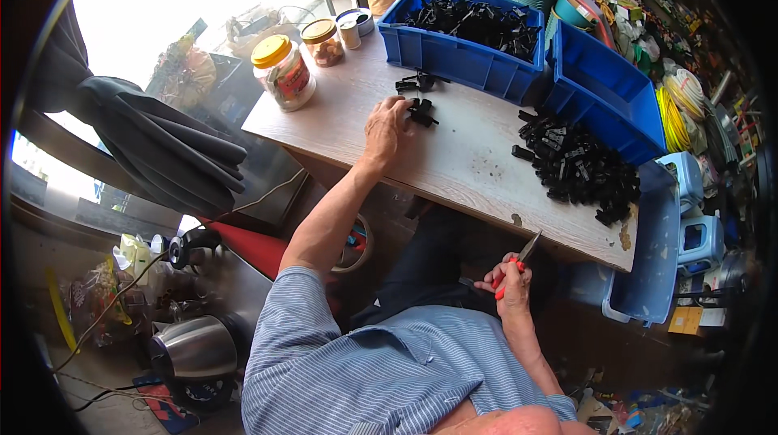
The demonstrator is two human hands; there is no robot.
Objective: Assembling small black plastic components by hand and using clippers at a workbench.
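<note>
My left hand (386,129) reaches over the tabletop, its fingers curled at a small black plastic part (422,113). Whether the fingertips grip that part or only touch it is hard to make out. Just beyond lie a few more black plastic parts (416,83). Down by the table's near edge, my right hand (513,283) is closed around red-handled pliers (527,250), their metal jaws pointing up and away from me. A large heap of black plastic parts (577,161) covers the right side of the table.
A blue crate (462,68) full of black parts stands at the back, with another blue crate (608,103) beside it. Jars (284,83) stand at the far left. Below the table's right end sits a blue-grey tub (644,305); a metal kettle (194,347) is lower left.
</note>
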